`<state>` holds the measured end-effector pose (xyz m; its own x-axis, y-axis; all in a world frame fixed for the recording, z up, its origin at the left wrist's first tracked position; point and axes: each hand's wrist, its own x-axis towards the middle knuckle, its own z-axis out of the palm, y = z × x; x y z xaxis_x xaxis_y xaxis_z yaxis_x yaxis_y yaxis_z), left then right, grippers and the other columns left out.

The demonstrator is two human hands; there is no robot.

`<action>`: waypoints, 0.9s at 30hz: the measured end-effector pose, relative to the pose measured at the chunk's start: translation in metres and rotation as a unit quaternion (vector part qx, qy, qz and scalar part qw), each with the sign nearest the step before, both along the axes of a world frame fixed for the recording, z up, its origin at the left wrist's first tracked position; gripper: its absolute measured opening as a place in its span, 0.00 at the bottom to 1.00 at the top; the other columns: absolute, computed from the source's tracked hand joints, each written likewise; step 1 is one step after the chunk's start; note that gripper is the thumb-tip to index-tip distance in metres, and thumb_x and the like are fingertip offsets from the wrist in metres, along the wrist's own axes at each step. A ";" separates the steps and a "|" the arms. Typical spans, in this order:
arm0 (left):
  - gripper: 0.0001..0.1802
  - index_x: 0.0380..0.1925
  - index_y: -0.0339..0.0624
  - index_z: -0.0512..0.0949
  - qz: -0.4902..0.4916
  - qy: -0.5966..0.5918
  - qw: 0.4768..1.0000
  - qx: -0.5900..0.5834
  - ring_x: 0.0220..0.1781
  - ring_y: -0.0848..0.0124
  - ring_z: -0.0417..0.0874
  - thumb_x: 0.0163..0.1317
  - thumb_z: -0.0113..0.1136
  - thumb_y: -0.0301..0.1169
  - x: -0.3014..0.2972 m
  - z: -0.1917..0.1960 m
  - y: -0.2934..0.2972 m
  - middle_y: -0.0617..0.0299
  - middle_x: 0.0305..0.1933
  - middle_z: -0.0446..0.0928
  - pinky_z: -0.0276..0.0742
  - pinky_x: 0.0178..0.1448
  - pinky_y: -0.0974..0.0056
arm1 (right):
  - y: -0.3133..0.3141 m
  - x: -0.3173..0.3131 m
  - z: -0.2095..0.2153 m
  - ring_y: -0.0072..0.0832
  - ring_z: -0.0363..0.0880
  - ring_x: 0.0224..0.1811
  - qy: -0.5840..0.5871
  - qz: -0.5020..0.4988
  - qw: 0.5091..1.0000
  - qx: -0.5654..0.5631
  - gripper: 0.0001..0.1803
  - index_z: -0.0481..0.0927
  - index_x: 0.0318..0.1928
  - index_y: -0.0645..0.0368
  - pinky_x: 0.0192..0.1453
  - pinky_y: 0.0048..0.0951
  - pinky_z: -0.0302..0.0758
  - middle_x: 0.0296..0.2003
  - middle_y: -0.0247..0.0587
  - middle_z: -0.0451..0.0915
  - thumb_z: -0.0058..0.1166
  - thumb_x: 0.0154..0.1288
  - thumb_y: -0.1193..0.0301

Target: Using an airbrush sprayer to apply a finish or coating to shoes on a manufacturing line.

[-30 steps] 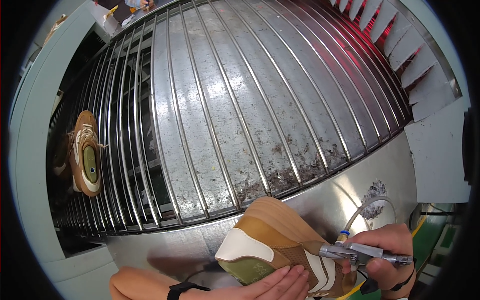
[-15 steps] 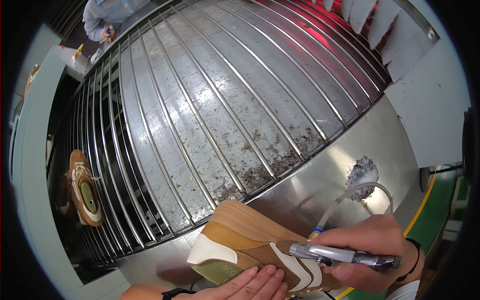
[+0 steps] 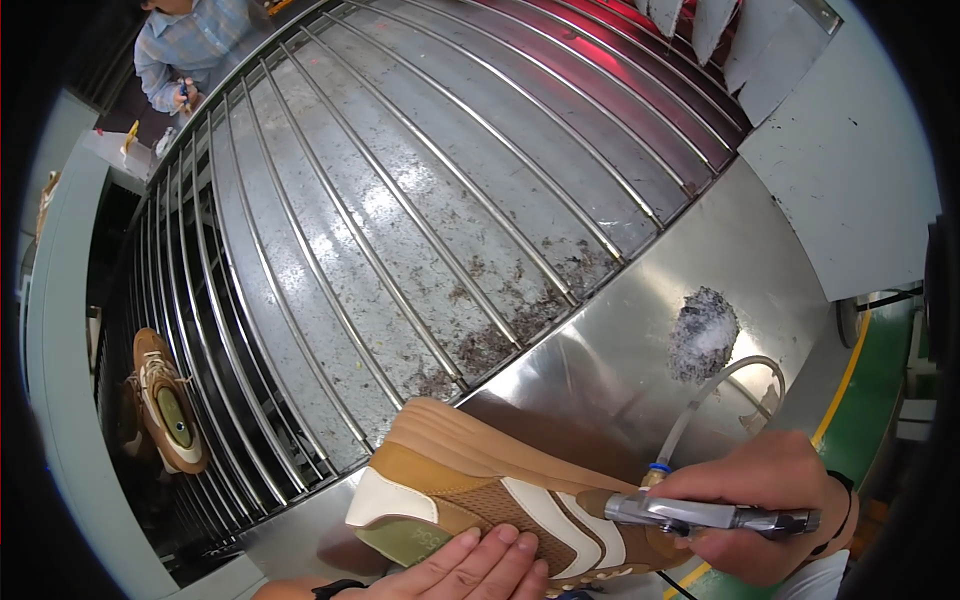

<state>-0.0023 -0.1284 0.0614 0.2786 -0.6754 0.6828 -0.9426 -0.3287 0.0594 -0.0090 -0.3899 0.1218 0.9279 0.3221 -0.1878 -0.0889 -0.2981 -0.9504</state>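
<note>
1. We hold a tan and brown sneaker (image 3: 500,490) on its side at the near edge of a steel work surface (image 3: 610,350), its thick tan sole turned up and away from us, its white and olive panels facing the camera.

2. Our left hand (image 3: 470,565) lies flat and open across the lower side of the sneaker, fingers stretched toward its heel, a dark wristband (image 3: 335,590) showing at the wrist just left of the shoe.

3. Our right hand (image 3: 770,505) is closed around a slim metal air tool (image 3: 700,515), gripping it like a pen; the tool's nose touches or nearly touches the sneaker's heel end, so the shoe lies just left of this hand.

4. A clear hose (image 3: 700,400) rises from a blue fitting at the tool, loops above the right hand and runs off beyond the sneaker.

5. A small heap of grey fluff (image 3: 703,335) sits on the steel surface above and right of the sneaker, well apart from it.

6. Beyond the sneaker, a conveyor of steel rods (image 3: 400,200) carries dark debris; a second tan sneaker (image 3: 165,400) rests far left of ours, sole opening upward.

7. At the conveyor's far end, well beyond our sneaker, another person in a pale checked shirt (image 3: 185,55) stands.
</note>
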 end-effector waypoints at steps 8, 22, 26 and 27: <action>0.15 0.44 0.35 0.77 0.042 0.028 0.996 -0.074 0.55 0.53 0.79 0.62 0.56 0.33 -0.008 -0.008 -0.018 0.46 0.50 0.78 0.74 0.62 0.54 | -0.031 -0.050 0.001 0.28 0.84 0.23 0.019 -0.074 0.997 -0.015 0.21 0.81 0.40 0.69 0.29 0.21 0.79 0.23 0.39 0.83 0.53 0.62 0.59; 0.15 0.44 0.33 0.77 -0.063 0.205 0.941 0.263 0.54 0.51 0.79 0.56 0.60 0.25 0.000 0.045 -0.009 0.43 0.49 0.78 0.75 0.60 0.50 | -0.030 -0.075 0.005 0.28 0.85 0.26 0.074 -0.245 0.964 0.078 0.26 0.81 0.40 0.72 0.36 0.23 0.80 0.23 0.46 0.83 0.55 0.62 0.55; 0.17 0.46 0.31 0.76 -0.047 0.205 0.939 0.271 0.54 0.49 0.79 0.55 0.61 0.24 -0.003 0.046 -0.013 0.42 0.51 0.77 0.75 0.59 0.49 | -0.039 -0.073 -0.002 0.28 0.85 0.27 0.045 -0.204 0.974 0.088 0.23 0.80 0.44 0.73 0.36 0.22 0.80 0.26 0.47 0.84 0.54 0.63 0.61; 0.17 0.46 0.31 0.76 -0.055 0.201 0.939 0.274 0.54 0.49 0.79 0.55 0.61 0.24 -0.003 0.048 -0.015 0.42 0.51 0.77 0.75 0.59 0.49 | -0.043 -0.073 -0.001 0.27 0.85 0.27 0.056 -0.185 0.978 0.082 0.21 0.79 0.46 0.73 0.36 0.22 0.80 0.27 0.47 0.84 0.54 0.64 0.64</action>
